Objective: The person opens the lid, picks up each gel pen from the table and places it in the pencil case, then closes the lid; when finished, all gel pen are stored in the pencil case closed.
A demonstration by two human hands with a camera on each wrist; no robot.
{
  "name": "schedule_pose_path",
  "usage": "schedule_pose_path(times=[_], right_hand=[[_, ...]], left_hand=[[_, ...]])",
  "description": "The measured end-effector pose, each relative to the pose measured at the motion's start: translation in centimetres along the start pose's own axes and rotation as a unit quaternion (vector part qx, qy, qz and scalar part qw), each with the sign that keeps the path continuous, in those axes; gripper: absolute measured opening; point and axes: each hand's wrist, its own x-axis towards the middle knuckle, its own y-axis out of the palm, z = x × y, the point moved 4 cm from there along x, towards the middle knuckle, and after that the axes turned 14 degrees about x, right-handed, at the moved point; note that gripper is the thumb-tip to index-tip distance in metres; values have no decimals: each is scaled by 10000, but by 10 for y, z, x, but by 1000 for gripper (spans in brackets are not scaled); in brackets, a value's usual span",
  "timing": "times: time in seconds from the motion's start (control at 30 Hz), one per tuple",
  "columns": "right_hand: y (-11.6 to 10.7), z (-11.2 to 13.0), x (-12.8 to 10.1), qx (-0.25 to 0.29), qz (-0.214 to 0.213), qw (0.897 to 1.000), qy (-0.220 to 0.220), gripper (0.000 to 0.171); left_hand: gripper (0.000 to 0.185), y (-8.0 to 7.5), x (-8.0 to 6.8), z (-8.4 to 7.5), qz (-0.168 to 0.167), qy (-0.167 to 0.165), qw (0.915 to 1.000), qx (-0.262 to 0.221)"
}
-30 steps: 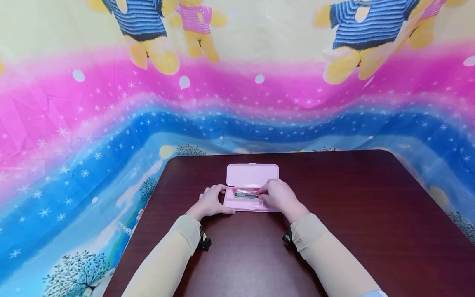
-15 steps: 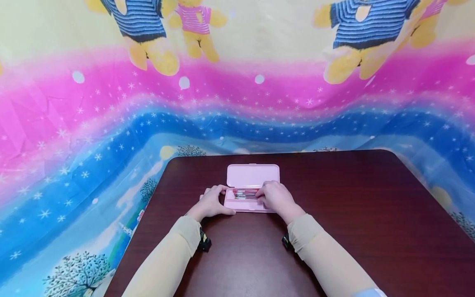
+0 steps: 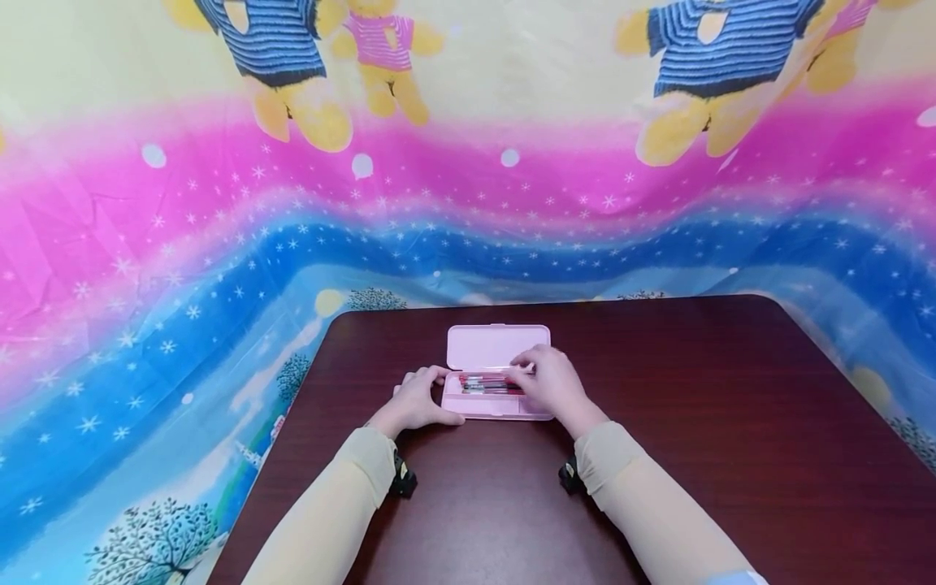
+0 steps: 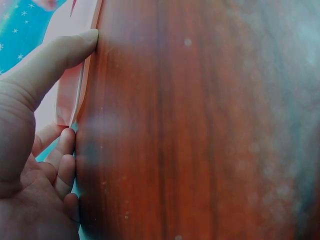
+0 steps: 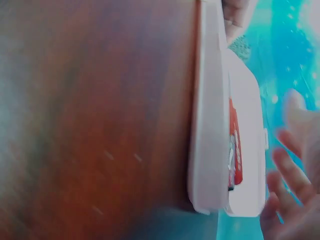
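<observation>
Pink plastic, shallow and rectangular, the pencil case [image 3: 497, 382] lies open at the centre of the head view on the dark reddish-brown wooden bench [image 3: 658, 455], its lid [image 3: 497, 345] folded back flat toward the top of the frame. My left hand [image 3: 417, 402] rests at the case's left end, thumb straight along the near wall and fingers loosely curled at the corner, steadying it rather than gripping. My right hand [image 3: 552, 382] hovers over the right part of the tray, fingers relaxed and spread above the bundle of red and dark pens [image 3: 488, 382]; whether a fingertip actually touches a pen I cannot tell.

I think the main risk is the light case skidding on the smooth wood if my right hand pushes sideways, since my left only braces one end. A careless sweep of my fingers could also roll pens out over the low wall, or catch the lid and flip it shut on them.

I can read no brand or label on the case or pens; any print on the barrels is too small. Behind the bench at the top of the frame, the bright cartoon-bear cloth [image 3: 219, 203] shows pictures only, no writing.
</observation>
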Motion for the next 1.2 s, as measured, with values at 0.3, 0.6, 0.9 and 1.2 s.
schedule_pose_path(times=[0.3,0.6,0.9,1.2], right_hand=[[-27,-34,24,1611,-774,9709,1596,88],[-25,-45,36,2452,-447,9474,2008,85],[-30,-22,31,1842,-696,9738,1137,52],[-27,-1,11,1013,-11,9939,436,35]], left_hand=[[92,2,-1,0,30,-15,10000,16],[92,2,0,0,46,-20,10000,-2],[93,-1,1,-2,49,38,10000,37],[97,1,1,-1,-4,-53,10000,10]])
